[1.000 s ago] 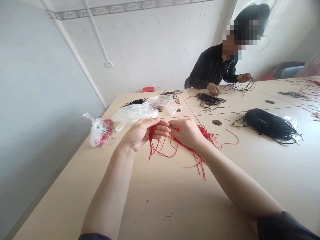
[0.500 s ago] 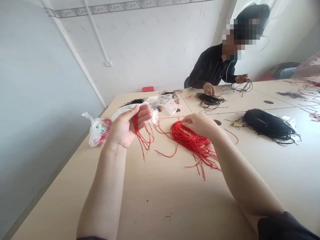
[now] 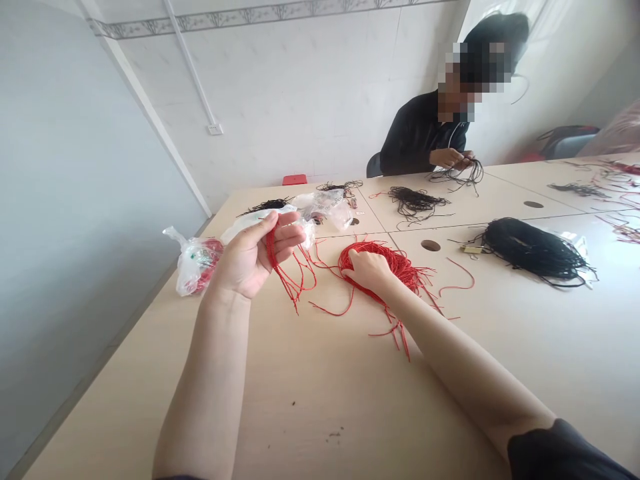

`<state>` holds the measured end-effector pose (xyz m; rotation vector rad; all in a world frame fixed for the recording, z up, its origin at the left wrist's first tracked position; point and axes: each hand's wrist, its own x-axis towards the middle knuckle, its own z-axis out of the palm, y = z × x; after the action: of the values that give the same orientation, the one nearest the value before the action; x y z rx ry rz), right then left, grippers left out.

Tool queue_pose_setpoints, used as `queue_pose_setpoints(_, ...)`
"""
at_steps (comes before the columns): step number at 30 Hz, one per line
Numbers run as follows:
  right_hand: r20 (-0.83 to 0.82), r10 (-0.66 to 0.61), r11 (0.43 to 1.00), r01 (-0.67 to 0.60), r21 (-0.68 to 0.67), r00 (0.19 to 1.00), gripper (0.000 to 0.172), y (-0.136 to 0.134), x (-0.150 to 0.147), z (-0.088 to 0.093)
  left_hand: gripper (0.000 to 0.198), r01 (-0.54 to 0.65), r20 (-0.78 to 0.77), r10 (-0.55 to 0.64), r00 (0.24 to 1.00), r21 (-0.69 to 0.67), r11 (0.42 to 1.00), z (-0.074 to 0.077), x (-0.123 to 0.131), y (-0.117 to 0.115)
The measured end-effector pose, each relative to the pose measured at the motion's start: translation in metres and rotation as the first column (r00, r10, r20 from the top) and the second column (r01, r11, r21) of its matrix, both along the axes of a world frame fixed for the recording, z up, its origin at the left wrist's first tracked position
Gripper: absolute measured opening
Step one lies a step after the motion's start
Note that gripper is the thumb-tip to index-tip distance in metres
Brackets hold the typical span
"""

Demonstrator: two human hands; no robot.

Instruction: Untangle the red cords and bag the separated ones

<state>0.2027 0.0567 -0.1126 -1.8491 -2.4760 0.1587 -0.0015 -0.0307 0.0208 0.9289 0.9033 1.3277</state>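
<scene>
Currently, left hand (image 3: 247,263), centre-left of frame, clasps several thin red cords (image 3: 271,248) between thumb and fingers, ends dangling. Right hand (image 3: 370,269), fingers bent, touches the red cord pile (image 3: 406,268) right of centre; whether it grips a strand, cannot tell. Cords probably light, limp, tangle-prone; best pinched singly near an end.

My pile of cords (image 3: 404,263) is bright red, and the strands (image 3: 271,248) in my left hand (image 3: 247,259), left of the pile, match it. To the pile's right I see a solid black bundle (image 3: 533,249) with a gold-coloured piece (image 3: 472,250) beside it, and far left of the pile a whitish see-through bag (image 3: 189,263) showing red and green. Under the pile my counter (image 3: 290,373) is pale beige, and beyond the pile the white wall (image 3: 300,100) carries a grey patterned border (image 3: 280,13).
</scene>
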Motion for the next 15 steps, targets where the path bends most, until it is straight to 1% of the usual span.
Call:
queue_pose_setpoints(3, -0.003, 0.022, 1.000, -0.022, -0.022, 1.000, 0.029, -0.001, 0.000, 0.000, 0.021, 0.005, -0.018, -0.005, 1.000, -0.007, 1.000, 0.000, 0.000, -0.001)
queue_pose_setpoints(5, -0.012, 0.024, 0.999, -0.024, -0.034, 1.000, 0.024, 0.000, -0.001, 0.001, 0.020, 0.008, -0.028, -0.008, 1.000, -0.007, 1.000, -0.001, 0.000, -0.001)
queue_pose_setpoints(9, -0.066, 0.003, 1.000, -0.005, -0.028, 0.998, 0.025, 0.005, 0.007, 0.008, 0.020, 0.009, -0.041, -0.009, 0.999, -0.005, 1.000, -0.001, 0.000, 0.000)
queue_pose_setpoints(12, -0.142, -0.030, 0.999, 0.031, 0.007, 0.989, 0.027, 0.011, 0.024, 0.020, 0.021, 0.019, -0.030, -0.020, 0.999, -0.011, 1.000, -0.001, -0.001, 0.000)
queue_pose_setpoints(15, -0.253, -0.084, 0.993, 0.100, 0.054, 0.964, 0.032, 0.017, 0.047, 0.032, 0.022, 0.034, -0.017, -0.034, 0.999, -0.002, 0.999, -0.001, 0.000, 0.000)
